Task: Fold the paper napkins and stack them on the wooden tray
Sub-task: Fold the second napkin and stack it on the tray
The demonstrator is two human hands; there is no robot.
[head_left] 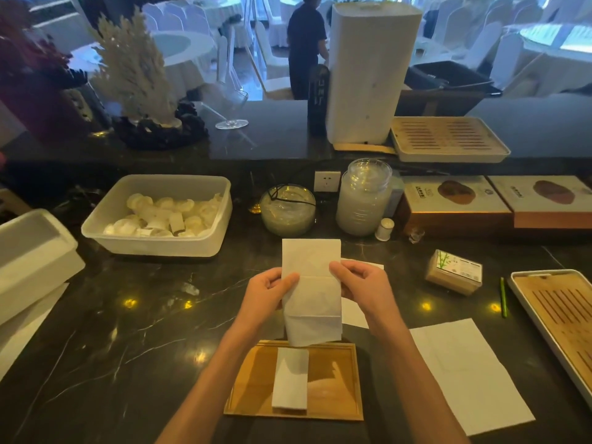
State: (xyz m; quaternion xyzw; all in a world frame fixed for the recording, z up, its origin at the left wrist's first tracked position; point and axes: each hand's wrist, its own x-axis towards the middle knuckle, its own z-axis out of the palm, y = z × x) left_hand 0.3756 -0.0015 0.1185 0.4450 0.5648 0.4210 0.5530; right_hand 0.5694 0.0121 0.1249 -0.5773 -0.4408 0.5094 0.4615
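A white paper napkin [312, 293], folded into a long strip, hangs upright above the dark counter. My left hand [272, 291] pinches its left edge and my right hand [358, 282] pinches its right edge, both near the middle. Below it lies the wooden tray [336, 382], with a folded napkin [291, 379] lying lengthwise on its left half. An unfolded napkin [467, 373] lies flat on the counter to the right of the tray. Another napkin [354, 312] lies partly hidden behind my right hand.
A plastic tub [160, 216] of small items stands at the back left, a glass bowl [288, 209] and a jar [363, 200] behind the napkin. A napkin pack [453, 272] and a slatted tray [557, 322] are on the right. A white box [32, 254] is at the left edge.
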